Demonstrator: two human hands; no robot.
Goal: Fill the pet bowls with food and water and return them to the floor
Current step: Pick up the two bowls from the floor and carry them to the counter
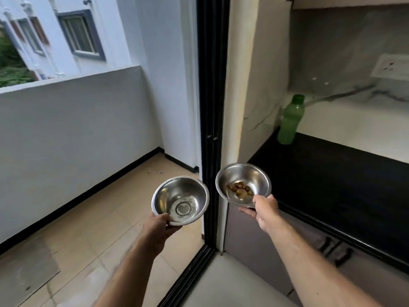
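Balcony doorway, tan floor tiles, black counter right.
Left hand grips water bowl rim; right hand grips kibble bowl; both held in air beside black door frame; green bottle on counter.

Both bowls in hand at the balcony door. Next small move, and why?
Probably step out and lower both bowls to the balcony floor. The right hand holds the bowl with kibble; the left hand holds the other bowl, which seems to hold water. Both look filled, so only setting them down remains.
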